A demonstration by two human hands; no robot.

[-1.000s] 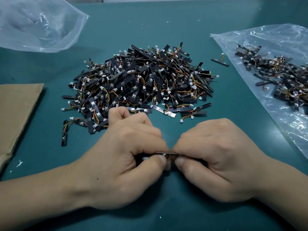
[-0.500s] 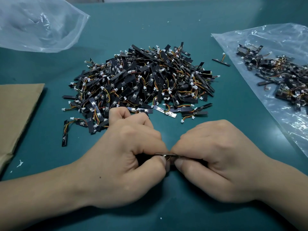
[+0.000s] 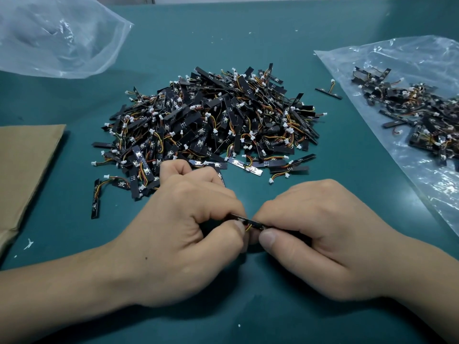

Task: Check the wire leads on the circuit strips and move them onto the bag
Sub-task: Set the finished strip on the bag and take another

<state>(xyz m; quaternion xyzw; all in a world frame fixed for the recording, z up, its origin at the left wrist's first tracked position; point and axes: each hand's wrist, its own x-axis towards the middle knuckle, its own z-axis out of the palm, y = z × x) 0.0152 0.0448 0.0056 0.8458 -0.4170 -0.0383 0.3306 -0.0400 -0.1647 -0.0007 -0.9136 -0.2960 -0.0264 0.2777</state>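
We find L hand (image 3: pixel 183 234) and R hand (image 3: pixel 320 239) both clenched on one circuit strip (image 3: pixel 250 222). Each pinches an end betw. thumb and forefinger, low over the green table (image 3: pixel 248 33), w/ orange/yellow wire leads (image 3: pixel 248 227) showing in the gap betw. the thumbs. Recommended: grip the board by its edges, flex each lead gently at the solder joint, no bending of the board itself, and turn the joints up to the eye before passing. Passed units belong on the bag (image 3: pixel 422 70) at R, beside the checked strips (image 3: pixel 417 115). The unchecked pile (image 3: pixel 211 125) sits mid-table, just beyond the hands. Markings: no brand or legible text. White print on the strips is too small to read; second bag (image 3: pixel 57 36) and cardboard (image 3: pixel 24 170) appear unmarked.
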